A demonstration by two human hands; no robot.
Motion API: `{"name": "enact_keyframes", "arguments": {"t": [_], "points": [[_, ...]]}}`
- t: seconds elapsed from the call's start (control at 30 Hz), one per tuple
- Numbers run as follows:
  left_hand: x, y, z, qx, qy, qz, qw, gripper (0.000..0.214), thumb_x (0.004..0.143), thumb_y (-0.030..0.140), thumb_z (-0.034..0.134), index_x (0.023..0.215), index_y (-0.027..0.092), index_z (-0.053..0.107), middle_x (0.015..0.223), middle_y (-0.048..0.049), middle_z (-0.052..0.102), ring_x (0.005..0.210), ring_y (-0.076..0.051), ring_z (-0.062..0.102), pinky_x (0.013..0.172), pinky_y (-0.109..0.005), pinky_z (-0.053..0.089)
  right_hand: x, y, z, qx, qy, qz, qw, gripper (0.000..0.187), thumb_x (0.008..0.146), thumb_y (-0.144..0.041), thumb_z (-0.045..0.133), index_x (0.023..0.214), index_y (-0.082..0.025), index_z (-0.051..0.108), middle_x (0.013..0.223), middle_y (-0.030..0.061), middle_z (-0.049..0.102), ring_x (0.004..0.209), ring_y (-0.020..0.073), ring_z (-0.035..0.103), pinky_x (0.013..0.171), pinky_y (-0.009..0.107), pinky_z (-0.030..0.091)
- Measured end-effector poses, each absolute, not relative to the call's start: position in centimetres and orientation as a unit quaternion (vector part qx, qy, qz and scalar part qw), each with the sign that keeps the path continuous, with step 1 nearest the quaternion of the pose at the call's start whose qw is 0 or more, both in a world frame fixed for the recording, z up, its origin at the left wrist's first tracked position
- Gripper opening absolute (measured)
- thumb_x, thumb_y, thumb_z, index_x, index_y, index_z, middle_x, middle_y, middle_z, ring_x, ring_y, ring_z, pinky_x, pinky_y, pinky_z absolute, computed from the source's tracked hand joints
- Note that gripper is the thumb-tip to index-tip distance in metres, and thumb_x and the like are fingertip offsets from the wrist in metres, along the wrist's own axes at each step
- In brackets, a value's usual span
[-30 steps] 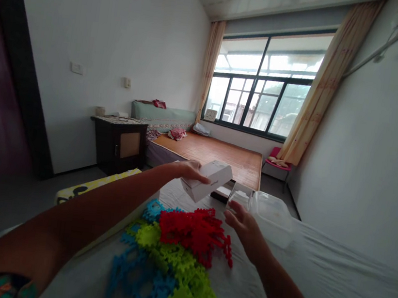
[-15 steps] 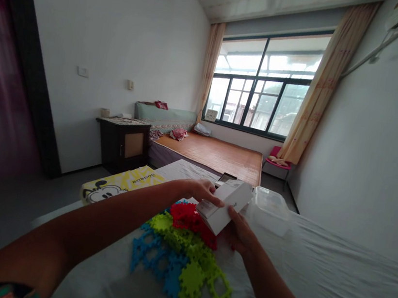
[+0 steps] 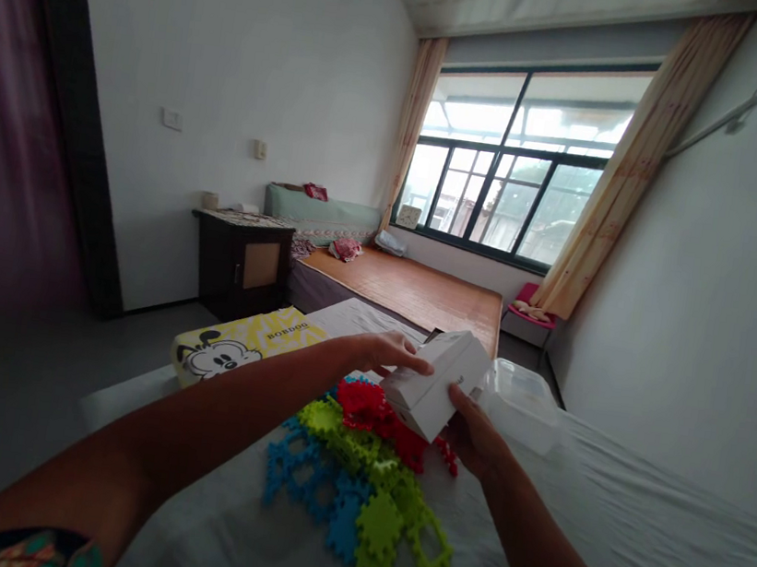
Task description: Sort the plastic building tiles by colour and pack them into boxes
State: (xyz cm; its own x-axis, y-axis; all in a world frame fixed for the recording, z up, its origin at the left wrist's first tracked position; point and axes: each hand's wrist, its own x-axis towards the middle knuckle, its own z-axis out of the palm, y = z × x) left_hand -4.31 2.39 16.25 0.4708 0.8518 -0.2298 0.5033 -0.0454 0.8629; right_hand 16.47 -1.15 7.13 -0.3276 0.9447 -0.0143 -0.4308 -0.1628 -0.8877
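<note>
A white cardboard box (image 3: 439, 380) is held tilted between both hands, above a pile of toy pieces. My left hand (image 3: 393, 355) grips its left side, fingers over the top face. My right hand (image 3: 471, 426) holds the lower right side, thumb on the face with small dark print. Beneath the box lie red gear-edged pieces (image 3: 363, 404), partly hidden by it. Nearer to me are green gear-edged pieces (image 3: 380, 527) and blue ones (image 3: 298, 468), heaped together. Behind the box, the corner of a dark object (image 3: 433, 335) peeks out.
A clear plastic container (image 3: 521, 405) stands right of the box on the white sheet (image 3: 615, 501). A yellow cartoon-printed box (image 3: 245, 340) lies to the left. Beyond are a bed with a brown mat (image 3: 412, 288), a dark cabinet (image 3: 242, 261) and a pink chair (image 3: 530, 308).
The white box has been turned slightly in both hands, and its side face shows more. The whole view has shifted a little, with the room sliding rightward.
</note>
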Motion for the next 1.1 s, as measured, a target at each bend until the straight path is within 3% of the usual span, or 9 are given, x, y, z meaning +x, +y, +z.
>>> {"name": "enact_keyframes", "arguments": {"t": [0.5, 0.73, 0.9, 1.1], "points": [[-8.1, 3.5, 16.5, 0.658, 0.524, 0.217, 0.495, 0.044, 0.059, 0.053, 0.069, 0.090, 0.022, 0.064, 0.108, -0.0034, 0.066, 0.103, -0.022, 0.055, 0.069, -0.026, 0.044, 18.5, -0.5, 6.4, -0.336, -0.407, 0.713, 0.461, 0.047, 0.077, -0.040, 0.066, 0.117, -0.018, 0.053, 0.105, 0.0085, 0.069, 0.099, 0.0254, 0.065, 0.083, 0.040, 0.055], [-10.9, 4.6, 14.8, 0.603, 0.556, 0.285, 0.496, 0.048, 0.060, 0.058, 0.068, 0.093, 0.022, 0.064, 0.111, -0.0040, 0.066, 0.107, -0.022, 0.055, 0.067, -0.025, 0.043, 18.6, 1.3, 9.4, -0.427, -0.496, 0.632, 0.415, 0.042, 0.072, -0.042, 0.071, 0.107, -0.019, 0.060, 0.103, 0.0090, 0.069, 0.087, 0.0221, 0.067, 0.069, 0.033, 0.058], [-13.1, 4.4, 15.2, 0.587, 0.557, 0.328, 0.487, 0.052, 0.058, 0.058, 0.071, 0.094, 0.022, 0.064, 0.111, -0.0040, 0.066, 0.106, -0.022, 0.056, 0.069, -0.025, 0.045, 16.2, 2.2, 12.2, -0.438, -0.595, 0.559, 0.377, 0.059, 0.064, -0.038, 0.077, 0.118, -0.028, 0.057, 0.104, 0.0063, 0.068, 0.085, 0.0223, 0.065, 0.057, 0.028, 0.055], [-16.2, 3.9, 17.1, 0.558, 0.584, 0.377, 0.454, 0.057, 0.056, 0.057, 0.072, 0.098, 0.019, 0.062, 0.118, -0.0071, 0.063, 0.107, -0.024, 0.055, 0.069, -0.025, 0.044, 14.5, 3.1, 12.4, -0.426, -0.599, 0.572, 0.364, 0.071, 0.056, -0.033, 0.082, 0.122, -0.029, 0.056, 0.105, 0.0068, 0.066, 0.085, 0.0219, 0.065, 0.059, 0.028, 0.054]]}}
